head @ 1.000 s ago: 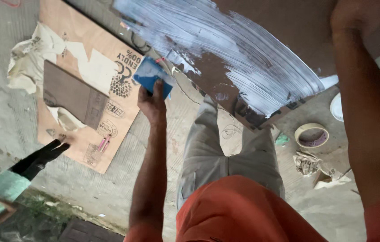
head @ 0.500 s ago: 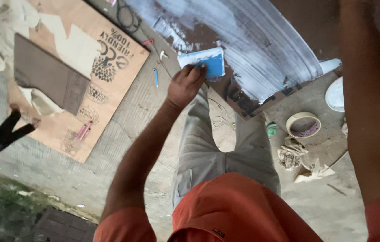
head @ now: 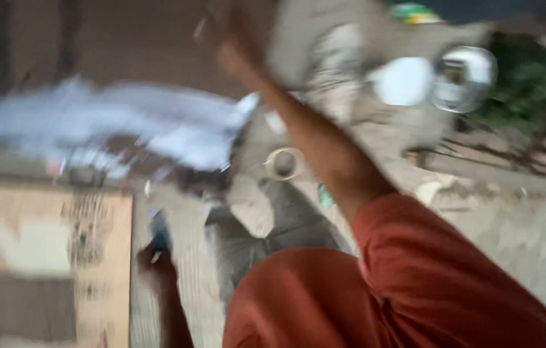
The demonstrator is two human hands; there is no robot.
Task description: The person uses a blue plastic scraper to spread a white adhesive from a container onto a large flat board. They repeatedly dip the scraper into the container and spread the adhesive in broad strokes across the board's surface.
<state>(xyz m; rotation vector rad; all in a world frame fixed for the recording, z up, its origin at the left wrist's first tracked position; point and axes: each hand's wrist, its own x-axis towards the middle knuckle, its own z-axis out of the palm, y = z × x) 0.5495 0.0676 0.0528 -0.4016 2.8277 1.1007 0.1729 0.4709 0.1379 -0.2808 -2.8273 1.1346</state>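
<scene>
The head view is heavily smeared by motion, so only coarse shapes read. Near the top right, a round shiny metal can stands on the ground; its inside looks pale and its contents cannot be made out. Just to its left lies a round white lid or dish, flat. Lower, near the middle, a small round pale tub with a dark hollow sits on the ground beside the raised arm; what it holds is not clear.

The left hand is low in the picture, closed around a small blue flat tool with a pale edge, which sticks up out of the fist over the grey floor, just right of the cardboard edge. The tool is too blurred to show more than colour and rough shape. The right hand is raised near the top edge on an outstretched arm in a rust-red sleeve; whether its fingers are curled or spread cannot be told.

A dark brown curved panel smeared with streaky white paste spans the left half above the left hand. Below it a flat brown printed cardboard sheet lies on the rough grey concrete floor. Green plants show at the far right.
</scene>
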